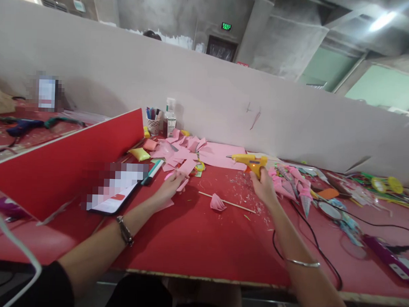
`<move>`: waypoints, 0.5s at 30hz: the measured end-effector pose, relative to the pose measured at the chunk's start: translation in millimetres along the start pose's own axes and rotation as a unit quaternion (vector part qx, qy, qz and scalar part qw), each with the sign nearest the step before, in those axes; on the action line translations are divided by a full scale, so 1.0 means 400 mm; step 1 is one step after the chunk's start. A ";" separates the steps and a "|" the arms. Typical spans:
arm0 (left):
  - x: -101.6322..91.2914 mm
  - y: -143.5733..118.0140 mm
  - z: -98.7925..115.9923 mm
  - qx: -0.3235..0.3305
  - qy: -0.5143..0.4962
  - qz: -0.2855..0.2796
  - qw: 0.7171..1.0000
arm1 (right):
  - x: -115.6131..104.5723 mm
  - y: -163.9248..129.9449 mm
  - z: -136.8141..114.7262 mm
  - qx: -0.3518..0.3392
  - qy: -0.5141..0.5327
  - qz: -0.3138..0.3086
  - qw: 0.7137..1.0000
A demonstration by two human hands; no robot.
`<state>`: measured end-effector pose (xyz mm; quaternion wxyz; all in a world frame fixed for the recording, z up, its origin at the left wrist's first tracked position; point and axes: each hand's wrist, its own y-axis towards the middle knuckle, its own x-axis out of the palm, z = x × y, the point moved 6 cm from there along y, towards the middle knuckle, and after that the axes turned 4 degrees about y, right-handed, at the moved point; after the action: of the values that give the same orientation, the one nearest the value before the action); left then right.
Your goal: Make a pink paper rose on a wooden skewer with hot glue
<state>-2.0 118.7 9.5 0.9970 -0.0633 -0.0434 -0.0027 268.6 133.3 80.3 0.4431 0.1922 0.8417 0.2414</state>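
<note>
My right hand (pixel 262 183) is wrapped round the handle of a yellow hot glue gun (pixel 246 160), its nozzle pointing left above the table. In my left hand (pixel 172 183) is a small piece of pink paper (pixel 182 185), pinched between the fingers. On the red tabletop between my hands lies a pink folded paper flower (pixel 218 202), touching a thin wooden stick (pixel 238 205). Behind my left hand are many loose cut pieces of pink paper (pixel 180 155) and a larger pink sheet (pixel 221 154).
Left of my hand lie a phone (pixel 114 199) and a marker (pixel 153 171), near a red divider board (pixel 77 160). A pen cup (pixel 153 125) and bottle (pixel 169 123) stand at the back. Pink cone shapes (pixel 297 186), a black cable (pixel 317 240) and a purple power strip (pixel 385 256) lie right.
</note>
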 end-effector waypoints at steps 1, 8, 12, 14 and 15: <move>0.002 -0.001 -0.005 -0.015 -0.010 -0.003 1.000 | 0.014 -0.007 -0.014 -0.005 0.009 -0.003 1.000; 0.021 -0.006 -0.022 -0.096 -0.106 -0.019 0.990 | 0.078 -0.068 -0.060 -0.039 0.048 -0.041 0.997; 0.012 0.009 -0.030 -0.093 -0.125 0.003 0.988 | 0.076 -0.080 -0.064 -0.038 0.032 -0.045 0.998; 0.010 0.016 -0.033 -0.081 -0.131 0.004 0.988 | 0.080 -0.086 -0.070 -0.038 0.017 -0.054 0.998; 0.010 0.018 -0.032 -0.072 -0.134 0.000 0.988 | 0.085 -0.089 -0.074 -0.043 0.010 -0.064 0.997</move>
<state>3.2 124.2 -3.9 0.9751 -0.1348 -0.1762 0.0031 221.6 115.5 52.2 0.4570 0.1163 0.8455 0.2504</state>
